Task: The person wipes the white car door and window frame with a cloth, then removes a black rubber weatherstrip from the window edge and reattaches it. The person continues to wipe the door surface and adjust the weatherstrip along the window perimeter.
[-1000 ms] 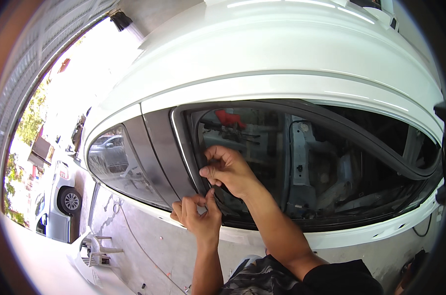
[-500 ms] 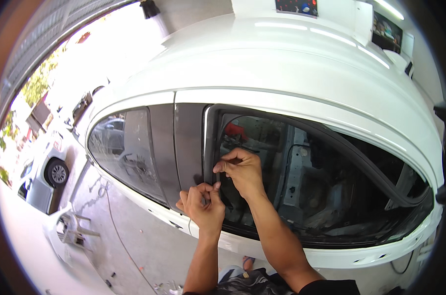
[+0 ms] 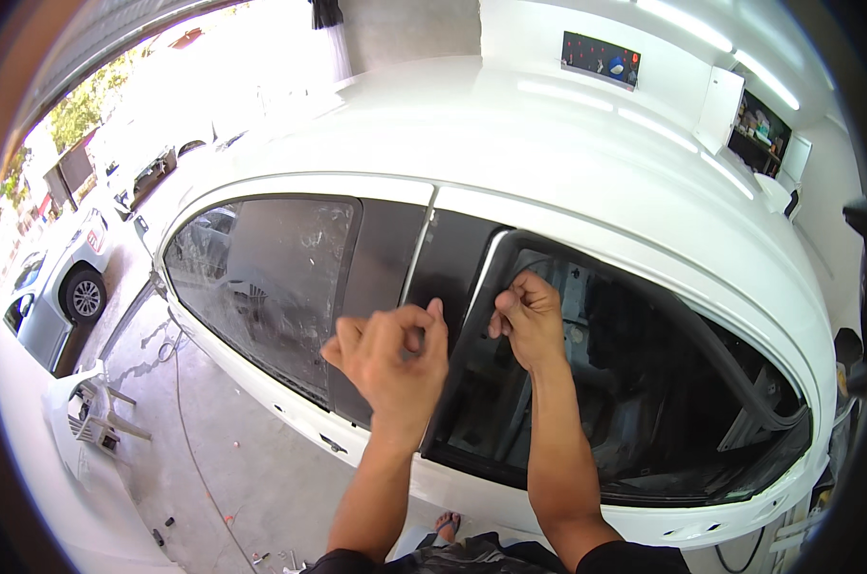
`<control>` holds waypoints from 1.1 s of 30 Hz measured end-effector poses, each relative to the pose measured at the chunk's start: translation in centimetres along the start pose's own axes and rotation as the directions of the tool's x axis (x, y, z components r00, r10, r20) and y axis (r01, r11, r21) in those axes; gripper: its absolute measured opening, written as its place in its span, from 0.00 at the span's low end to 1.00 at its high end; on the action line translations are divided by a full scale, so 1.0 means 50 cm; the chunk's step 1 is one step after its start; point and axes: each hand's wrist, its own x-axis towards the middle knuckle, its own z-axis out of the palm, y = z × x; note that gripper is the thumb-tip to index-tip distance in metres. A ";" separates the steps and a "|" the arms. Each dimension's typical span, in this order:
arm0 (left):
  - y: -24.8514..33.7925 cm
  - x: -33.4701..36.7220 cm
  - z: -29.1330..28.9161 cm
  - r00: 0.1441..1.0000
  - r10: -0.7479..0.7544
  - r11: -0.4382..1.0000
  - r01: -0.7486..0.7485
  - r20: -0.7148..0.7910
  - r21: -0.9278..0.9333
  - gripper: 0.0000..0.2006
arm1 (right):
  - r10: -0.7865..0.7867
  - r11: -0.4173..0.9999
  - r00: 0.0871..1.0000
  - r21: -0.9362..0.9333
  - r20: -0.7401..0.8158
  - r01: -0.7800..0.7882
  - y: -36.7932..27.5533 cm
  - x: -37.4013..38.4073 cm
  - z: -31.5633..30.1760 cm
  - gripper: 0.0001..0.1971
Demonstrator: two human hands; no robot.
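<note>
My left hand (image 3: pixel 390 364) is raised in front of the black door pillar trim (image 3: pixel 443 258) of a white car, its fingers curled and the thumb up by the forefinger. Over the edge of the front window opening is my right hand (image 3: pixel 534 320), fingertips pinched together near the black rubber seal (image 3: pixel 495 273). Whatever either hand holds, if anything, is too small or hidden to make out. The seal follows the top of the opening and hangs loose-looking toward the front corner. Through the dark opening (image 3: pixel 634 383) the car's bare interior metal shows.
The white roof (image 3: pixel 405 115) spreads beyond the windows. To the left, the rear window (image 3: pixel 261 287) is dusty. A white plastic chair (image 3: pixel 103 411) and a hose (image 3: pixel 189 450) are on the concrete floor. Outside stands a silver vehicle (image 3: pixel 60 287); an open cabinet (image 3: pixel 758 134) is at the far right.
My hands have moved apart; the right one shifted right, and the left lifted off the pillar edge. The view has moved, so the car's windows sit further right.
</note>
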 end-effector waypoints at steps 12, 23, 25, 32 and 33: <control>0.005 -0.061 0.079 0.982 0.076 0.996 -0.082 0.171 0.029 0.16 | -0.126 0.931 0.984 -0.357 -0.123 0.074 0.007 -0.046 -0.065 0.29; -0.128 -0.125 -0.171 0.967 0.070 0.998 -0.070 0.246 -0.009 0.21 | -0.345 0.929 0.690 -0.337 -0.636 0.153 0.055 0.014 0.037 0.50; -0.134 -0.151 -0.228 0.937 -0.008 1.000 0.015 0.349 -0.017 0.17 | -0.380 0.833 0.815 -0.544 -0.438 0.097 0.055 0.029 0.087 0.47; -0.056 -0.222 -0.196 0.937 -0.053 0.974 0.124 0.345 -0.187 0.14 | -0.151 0.974 0.959 -0.202 -0.240 0.103 -0.002 -0.025 0.074 0.54; -0.052 -0.227 -0.175 0.930 -0.091 0.962 0.175 0.355 -0.211 0.15 | -0.123 0.967 0.967 -0.245 -0.224 0.066 -0.007 -0.043 0.062 0.54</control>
